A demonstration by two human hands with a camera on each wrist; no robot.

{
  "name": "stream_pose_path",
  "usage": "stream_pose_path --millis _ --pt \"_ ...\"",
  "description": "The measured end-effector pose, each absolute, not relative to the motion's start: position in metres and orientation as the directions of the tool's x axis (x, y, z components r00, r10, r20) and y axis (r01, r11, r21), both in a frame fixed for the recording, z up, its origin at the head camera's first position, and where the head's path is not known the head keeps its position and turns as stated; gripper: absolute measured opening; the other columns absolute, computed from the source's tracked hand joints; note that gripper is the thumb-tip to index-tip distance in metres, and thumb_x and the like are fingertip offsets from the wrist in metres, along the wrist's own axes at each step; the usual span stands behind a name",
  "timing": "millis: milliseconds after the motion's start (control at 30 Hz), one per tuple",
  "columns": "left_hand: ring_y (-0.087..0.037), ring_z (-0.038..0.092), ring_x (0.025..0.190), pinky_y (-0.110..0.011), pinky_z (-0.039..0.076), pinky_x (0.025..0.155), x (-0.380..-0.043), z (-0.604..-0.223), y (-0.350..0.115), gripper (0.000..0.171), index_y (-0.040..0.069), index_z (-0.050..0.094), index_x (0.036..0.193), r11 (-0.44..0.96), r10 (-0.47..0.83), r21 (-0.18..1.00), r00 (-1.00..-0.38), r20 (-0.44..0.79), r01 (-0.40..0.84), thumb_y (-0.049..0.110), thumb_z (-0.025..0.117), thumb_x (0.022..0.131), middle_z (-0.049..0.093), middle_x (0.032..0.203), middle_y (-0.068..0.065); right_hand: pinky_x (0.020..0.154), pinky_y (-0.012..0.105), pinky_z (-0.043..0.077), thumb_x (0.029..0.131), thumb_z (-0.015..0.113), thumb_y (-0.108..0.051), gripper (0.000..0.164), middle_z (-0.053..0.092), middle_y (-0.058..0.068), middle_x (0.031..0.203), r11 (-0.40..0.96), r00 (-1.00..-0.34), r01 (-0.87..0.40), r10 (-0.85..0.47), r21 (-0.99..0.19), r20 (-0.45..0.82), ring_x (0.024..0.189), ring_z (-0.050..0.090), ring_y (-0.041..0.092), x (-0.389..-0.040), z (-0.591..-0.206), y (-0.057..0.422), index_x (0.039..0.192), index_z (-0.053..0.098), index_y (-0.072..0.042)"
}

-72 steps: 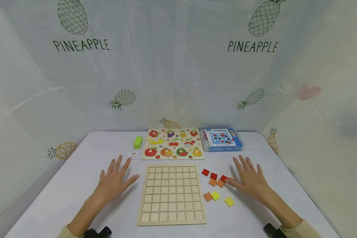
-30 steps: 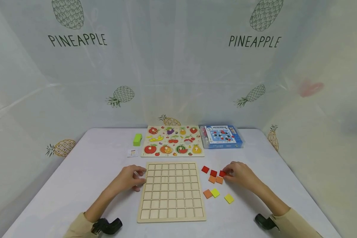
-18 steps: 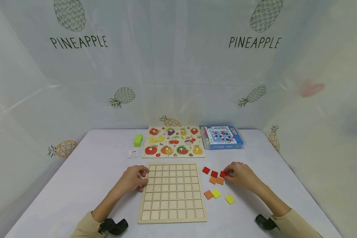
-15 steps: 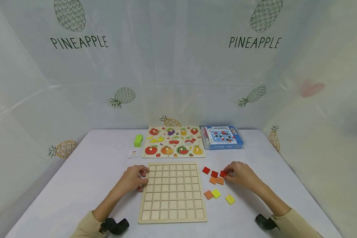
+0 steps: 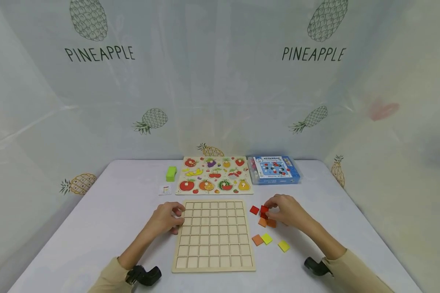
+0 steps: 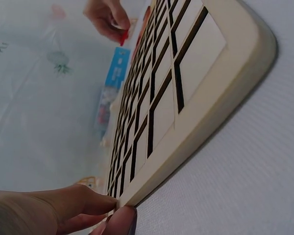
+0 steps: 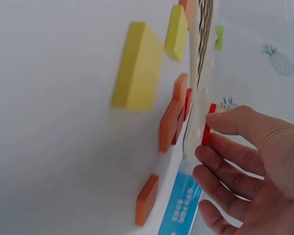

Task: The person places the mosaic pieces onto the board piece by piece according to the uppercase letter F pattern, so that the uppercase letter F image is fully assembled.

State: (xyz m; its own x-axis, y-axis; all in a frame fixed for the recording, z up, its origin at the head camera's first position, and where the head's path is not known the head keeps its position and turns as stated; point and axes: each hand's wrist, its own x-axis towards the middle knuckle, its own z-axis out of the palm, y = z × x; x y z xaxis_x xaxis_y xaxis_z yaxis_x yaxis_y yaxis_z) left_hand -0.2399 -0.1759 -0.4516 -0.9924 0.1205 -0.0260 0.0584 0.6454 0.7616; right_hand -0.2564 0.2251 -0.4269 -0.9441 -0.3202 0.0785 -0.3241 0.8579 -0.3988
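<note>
A pale wooden grid board (image 5: 213,270) lies flat in the middle of the table, its square cells bare. At its left edge is my left hand (image 5: 165,217); in the left wrist view the thumb and a finger pinch the rim. My right hand (image 5: 287,209) pinches a red tile (image 7: 209,125) between thumb and index finger, raised over the loose tiles. Beneath and beside it lie a red tile (image 5: 254,210), another partly covered red one, and orange tiles (image 5: 262,222). Closer to me are an orange tile (image 5: 257,240) and two yellow tiles (image 5: 284,246).
Behind the grid board lies a fruit puzzle board (image 5: 214,193), with a blue box (image 5: 275,182) to its right. On its left are a green block (image 5: 170,173) and a small printed card (image 5: 165,189). A pineapple-print curtain (image 5: 220,81) hangs around the table.
Both hands came in from spread-out positions, the left to the board's edge and the right to a red tile. Lately the right hand has lifted that tile and moved left toward the board.
</note>
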Motion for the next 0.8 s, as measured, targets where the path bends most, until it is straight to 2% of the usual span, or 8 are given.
stream_pose_path --millis 400,600,800 --pt "-0.015 0.061 0.047 -0.028 0.057 0.045 -0.246 -0.454 -0.174 0.031 0.002 0.068 0.108 0.644 0.115 0.764 -0.993 -0.036 0.047 -0.001 0.072 0.078 0.06 0.086 -0.007 0.08 0.027 0.058 0.083 0.078 -0.02 0.02 0.071 -0.007 0.092 0.796 -0.891 -0.44 -0.446 -0.415 0.088 0.087 0.061 0.013 -0.269 -0.423 0.181 0.102 0.076 -0.014" --pt "-0.014 0.061 0.048 -0.027 0.058 0.045 -0.243 -0.458 -0.177 0.03 0.002 0.069 0.108 0.633 0.112 0.773 -0.993 -0.041 0.04 -0.001 0.073 0.079 0.06 0.086 -0.007 0.076 0.027 0.059 0.083 0.078 -0.02 0.022 0.073 -0.003 0.095 0.738 -0.852 -0.492 -0.518 -0.461 0.079 0.087 0.062 0.014 -0.274 -0.427 0.163 0.103 0.075 -0.01" --pt "-0.014 0.062 0.048 -0.028 0.058 0.046 -0.244 -0.457 -0.177 0.031 0.002 0.069 0.109 0.61 0.129 0.791 -0.991 -0.03 0.055 -0.001 0.073 0.079 0.061 0.088 -0.008 0.077 0.025 0.058 0.084 0.078 -0.021 0.021 0.074 -0.003 0.095 0.716 -0.826 -0.533 -0.557 -0.451 0.091 0.088 0.064 0.013 -0.28 -0.429 0.149 0.102 0.076 -0.01"
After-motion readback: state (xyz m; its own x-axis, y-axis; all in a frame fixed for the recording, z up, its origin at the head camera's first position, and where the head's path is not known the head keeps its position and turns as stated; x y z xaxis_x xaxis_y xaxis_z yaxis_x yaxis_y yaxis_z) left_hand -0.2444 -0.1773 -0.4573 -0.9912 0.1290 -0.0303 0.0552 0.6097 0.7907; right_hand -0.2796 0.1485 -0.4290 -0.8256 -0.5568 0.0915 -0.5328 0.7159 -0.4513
